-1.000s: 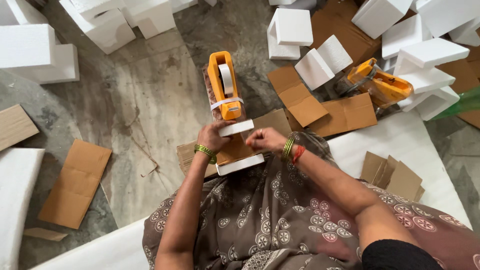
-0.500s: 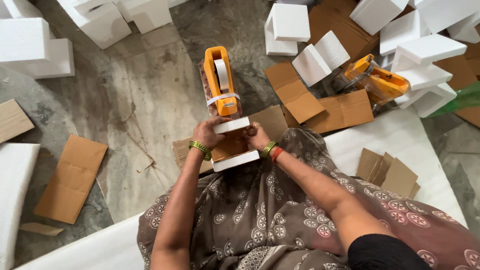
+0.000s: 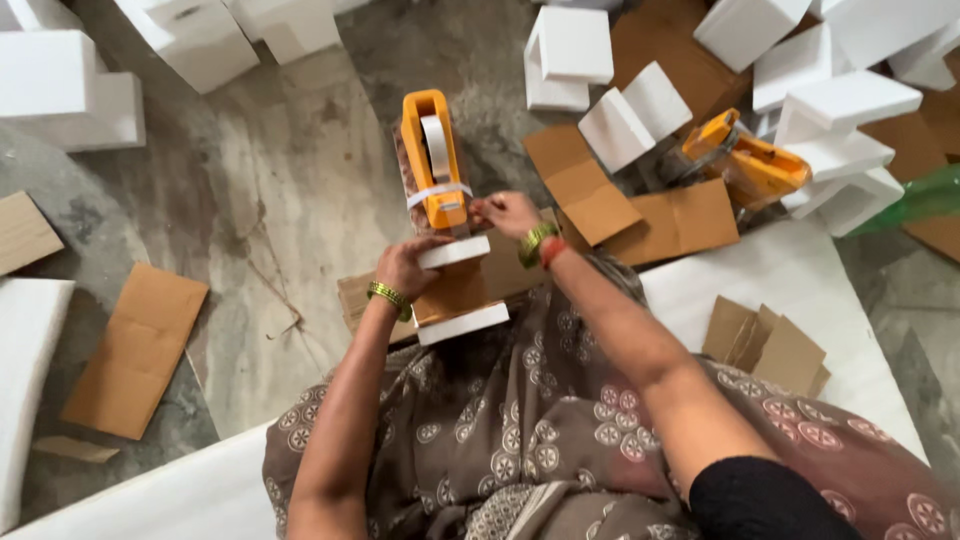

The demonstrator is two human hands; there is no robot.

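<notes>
Orange appliance [image 3: 432, 160] with white foam end caps [image 3: 455, 251] is gripped by left hand [image 3: 405, 265]; its strap pinched by right hand [image 3: 506, 211].

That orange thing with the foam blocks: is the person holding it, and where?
The left hand grips the upper white foam block at its left end. The right hand touches the orange item near its base; its grip cannot be told.
</notes>
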